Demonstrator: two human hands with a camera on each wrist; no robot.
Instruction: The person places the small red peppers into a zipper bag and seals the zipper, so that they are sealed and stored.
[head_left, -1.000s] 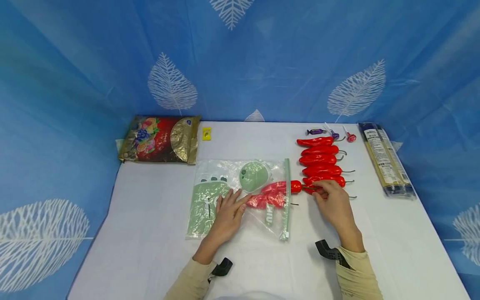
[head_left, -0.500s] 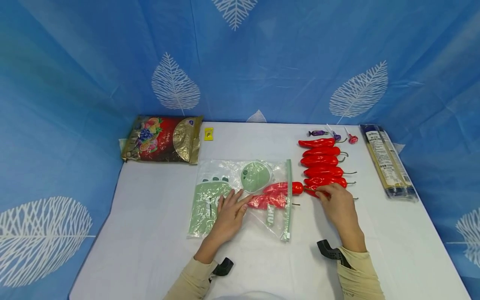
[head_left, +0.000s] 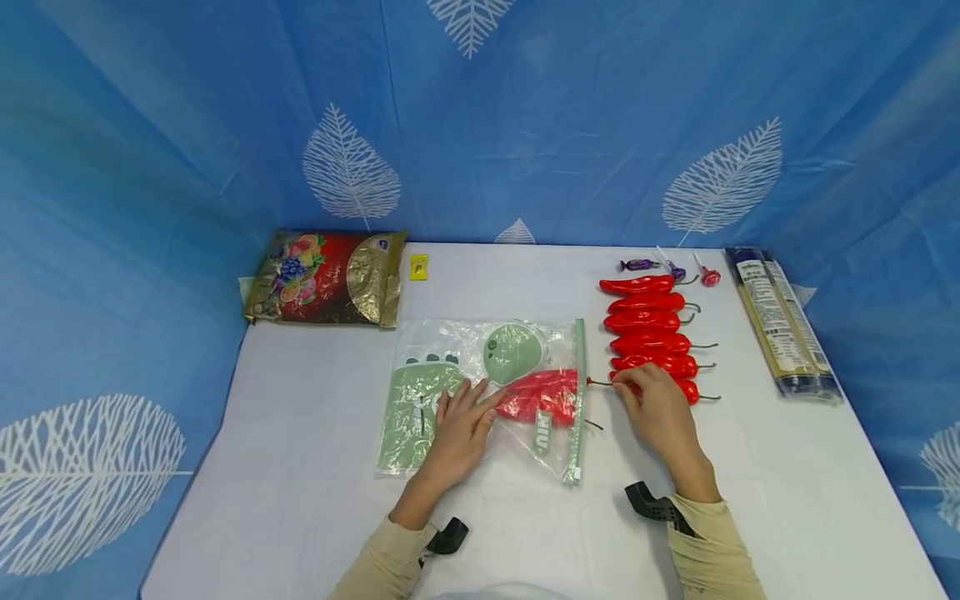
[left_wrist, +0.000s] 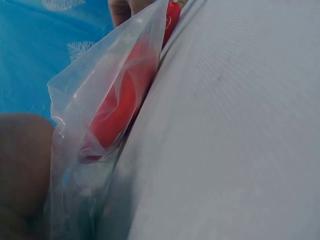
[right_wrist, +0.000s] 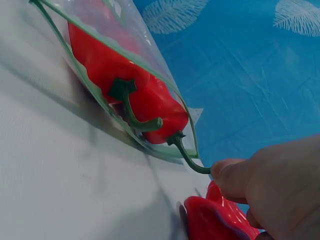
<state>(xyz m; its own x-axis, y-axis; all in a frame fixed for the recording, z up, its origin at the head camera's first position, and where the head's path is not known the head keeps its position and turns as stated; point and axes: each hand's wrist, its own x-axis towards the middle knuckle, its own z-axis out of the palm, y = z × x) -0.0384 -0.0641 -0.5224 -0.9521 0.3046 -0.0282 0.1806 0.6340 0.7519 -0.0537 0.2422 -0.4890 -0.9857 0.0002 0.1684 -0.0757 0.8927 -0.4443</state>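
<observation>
A clear zip bag [head_left: 580, 350] with green dinosaur print lies flat on the table, its mouth toward the right. My left hand [head_left: 459, 429] rests on top of it with fingers extended. Two red chili peppers are inside, seen through the film; the right wrist view shows the nearer pepper [right_wrist: 105, 65] and the farther pepper [right_wrist: 160, 110] at the parted green mouth. My right hand [head_left: 660, 412] pinches the farther one's green stem [right_wrist: 190, 160], which sticks out past the zip edge. Several red chili peppers [head_left: 648, 323] lie in a column beside and partly behind that hand.
A red and gold foil bag [head_left: 322, 279] lies at the back left, near a small yellow wrapped candy [head_left: 417, 267]. Purple candy [head_left: 639, 265] and lollipops, one of them a red lollipop [head_left: 710, 277], lie behind the peppers. Long plastic packages [head_left: 780, 325] lie at the right edge.
The right hand has moved a little left, sliding the pinched pepper's body fully into the bag. The lower pepper in the bag has shifted slightly. The left hand has stayed put.
</observation>
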